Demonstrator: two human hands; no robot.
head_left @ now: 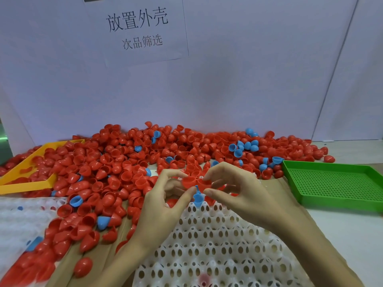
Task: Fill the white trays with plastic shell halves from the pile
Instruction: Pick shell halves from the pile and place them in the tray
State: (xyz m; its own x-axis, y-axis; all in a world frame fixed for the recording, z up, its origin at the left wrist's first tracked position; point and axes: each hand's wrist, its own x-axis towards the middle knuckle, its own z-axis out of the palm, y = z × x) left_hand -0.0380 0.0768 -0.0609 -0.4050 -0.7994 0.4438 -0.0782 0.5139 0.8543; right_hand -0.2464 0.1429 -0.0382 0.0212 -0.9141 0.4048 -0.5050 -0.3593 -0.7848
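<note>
Above the far edge of the white perforated plastic tray [217, 245], the left hand [163, 201] and right hand [234, 189] pinch red plastic shell halves [191, 181] by their rims; they look light, thin, slick, easily nested.

Across the middle of the frame lies a wide pile of red shells [124, 162] with a few blue ones mixed in, against a pale wall. In the centre, the left hand [165, 201] and the right hand [236, 191] meet over the far edge of a white tray [217, 245] full of oval holes; both pinch red shell halves [195, 182] between thumb and fingers, and a blue shell [198, 198] sits just below them. A yellow tray [24, 183] lies at middle left, partly under the pile. A green tray [335, 183] sits at middle right. A paper sign [138, 27] with printed characters hangs at the top.
</note>
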